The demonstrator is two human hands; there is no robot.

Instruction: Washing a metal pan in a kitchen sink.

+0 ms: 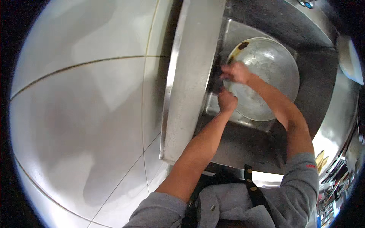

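Note:
A large round metal pan or lid (265, 94) lies in the basin of a stainless steel sink (239, 142). Brown and yellow residue (243, 45) marks its upper left rim. My left hand (227, 100) is closed at the pan's lower left edge, its fingers curled; whether it grips the rim is hard to tell. Above it, my right hand (235, 72) is blurred over the pan's left edge, its fingers bent. Whatever may be in its fingers cannot be made out against the dark sink wall.
The sink's wide metal ledge (188, 85) runs along the left, beside white wall tiles (114, 99). A pale object (349, 59) rests on the right rim of the sink. Metal fittings (306, 4) show at the top. Cluttered items (333, 182) stand at the far lower right.

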